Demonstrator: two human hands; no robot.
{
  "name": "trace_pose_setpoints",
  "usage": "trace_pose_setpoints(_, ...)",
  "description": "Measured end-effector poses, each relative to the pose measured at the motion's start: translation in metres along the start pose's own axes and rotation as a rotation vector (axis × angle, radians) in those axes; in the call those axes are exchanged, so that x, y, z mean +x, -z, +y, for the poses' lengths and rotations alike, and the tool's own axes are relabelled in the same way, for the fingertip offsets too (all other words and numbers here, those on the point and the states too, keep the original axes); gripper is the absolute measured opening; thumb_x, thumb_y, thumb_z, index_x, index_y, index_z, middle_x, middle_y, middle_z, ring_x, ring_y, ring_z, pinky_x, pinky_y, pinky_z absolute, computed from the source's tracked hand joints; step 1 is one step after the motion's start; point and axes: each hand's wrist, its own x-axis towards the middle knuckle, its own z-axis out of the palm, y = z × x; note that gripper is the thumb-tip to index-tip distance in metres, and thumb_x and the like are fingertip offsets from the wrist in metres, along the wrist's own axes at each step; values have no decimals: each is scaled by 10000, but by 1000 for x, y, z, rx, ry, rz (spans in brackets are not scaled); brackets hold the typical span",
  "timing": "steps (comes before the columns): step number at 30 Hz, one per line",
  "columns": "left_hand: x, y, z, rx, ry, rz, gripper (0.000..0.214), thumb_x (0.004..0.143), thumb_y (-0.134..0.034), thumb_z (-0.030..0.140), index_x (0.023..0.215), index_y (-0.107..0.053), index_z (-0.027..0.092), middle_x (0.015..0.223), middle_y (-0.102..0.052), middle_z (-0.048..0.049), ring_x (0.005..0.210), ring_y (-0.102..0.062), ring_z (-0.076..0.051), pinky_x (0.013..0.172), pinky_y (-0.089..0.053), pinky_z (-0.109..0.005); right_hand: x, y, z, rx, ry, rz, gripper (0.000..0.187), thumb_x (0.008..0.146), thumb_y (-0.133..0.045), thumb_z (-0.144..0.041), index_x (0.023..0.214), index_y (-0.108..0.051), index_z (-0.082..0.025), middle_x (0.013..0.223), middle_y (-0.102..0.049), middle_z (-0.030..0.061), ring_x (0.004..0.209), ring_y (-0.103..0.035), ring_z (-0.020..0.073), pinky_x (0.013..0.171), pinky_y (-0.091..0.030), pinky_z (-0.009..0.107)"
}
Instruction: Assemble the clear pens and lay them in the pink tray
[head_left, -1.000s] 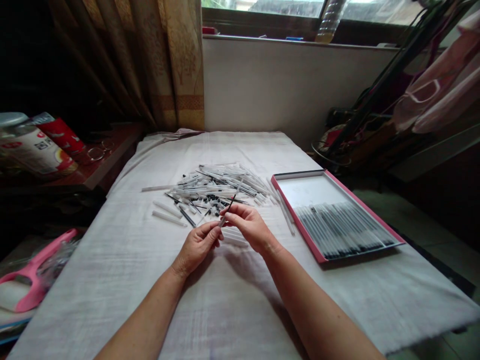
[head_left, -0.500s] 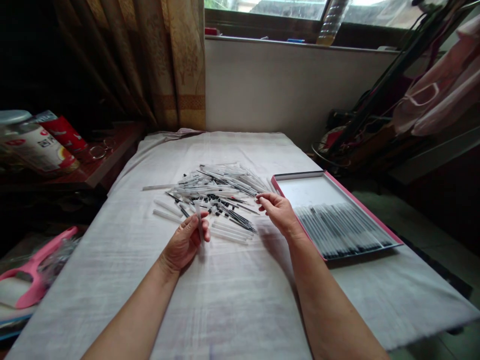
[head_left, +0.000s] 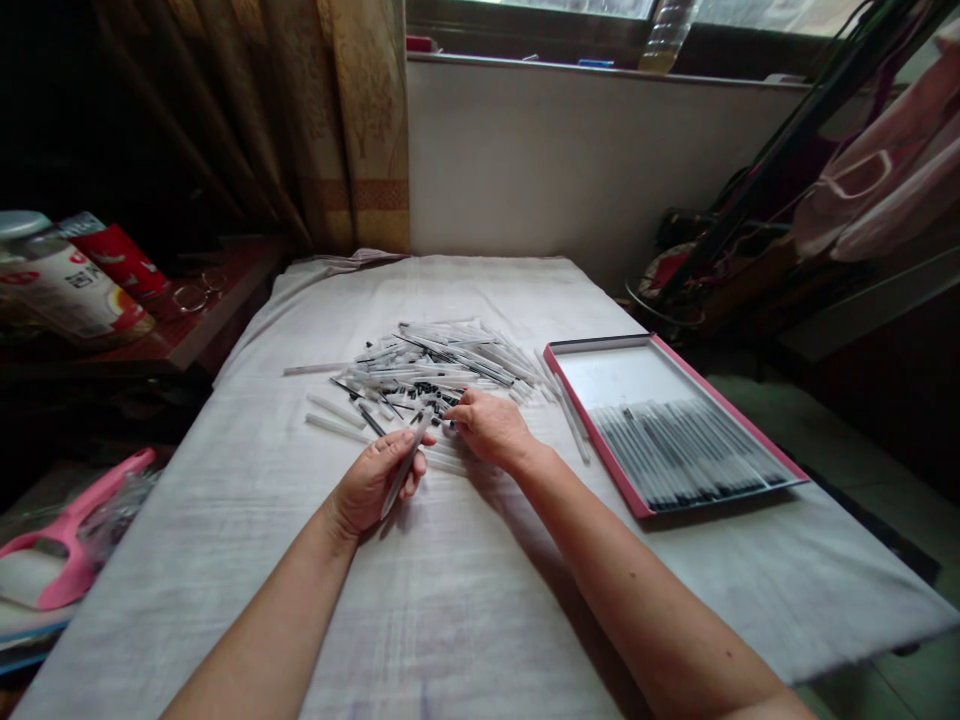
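My left hand [head_left: 385, 473] grips a translucent pen barrel [head_left: 406, 466], tilted with its upper end toward the pile. My right hand [head_left: 491, 425] reaches over the near right side of the pile, its fingers drawn together close to that upper end. What the right fingers hold, if anything, is too small to make out. Around both hands lies a loose heap of clear pen barrels [head_left: 480, 345], dark refills [head_left: 435, 352] and small black pen parts [head_left: 429, 391]. Part of the heap is hidden by my right hand.
To the right, a shallow pink-edged box [head_left: 604, 450] holds a row of pens [head_left: 686, 455]. White cloth [head_left: 465, 620] covers the table. Left of it are a pink-handled object [head_left: 71, 530], a jar [head_left: 67, 290] and eyeglasses [head_left: 196, 292] on a wooden surface.
My right hand has moved left and nearer, from the heap's right edge toward my left hand. The barrel in my left hand has tipped from nearly upright to slanting.
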Motion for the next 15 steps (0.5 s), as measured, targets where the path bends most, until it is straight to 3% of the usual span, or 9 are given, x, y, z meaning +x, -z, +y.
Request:
trace_pose_setpoints(7, 1, -1, -1, 24, 9, -10, 446, 668, -791, 496, 894, -699, 123, 546, -614, 21, 354, -463, -38, 329, -295, -135, 8, 9, 0, -130, 58, -67, 297, 907, -456, -274, 1059, -711, -259, 1077, -669, 88, 884, -636, 221, 719, -441, 291)
trace_pose_setpoints(15, 1, -2, -2, 90, 11, -30, 459, 698, -759, 518, 922, -692, 123, 562, -611, 21, 375, -457, -36, 344, -288, -139, 7, 1, 1, -88, 91, 5, 223, 849, -508, -187, 1004, -668, -192, 1019, -677, 98, 880, -633, 219, 719, -438, 286)
